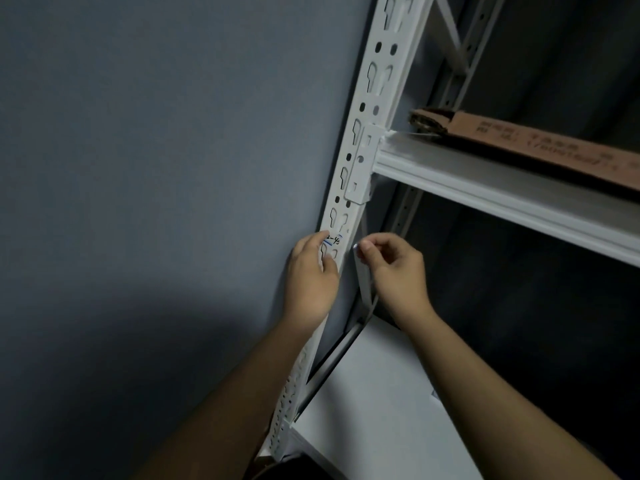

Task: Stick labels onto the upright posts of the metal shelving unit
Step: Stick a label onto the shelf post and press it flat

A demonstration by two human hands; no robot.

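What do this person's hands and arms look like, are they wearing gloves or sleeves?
No gloves and no sleeves in view: the left hand and right hand are bare, as are both forearms down to the picture's lower edge. No rings, watch or wristbands show. The nails look short and unpainted.
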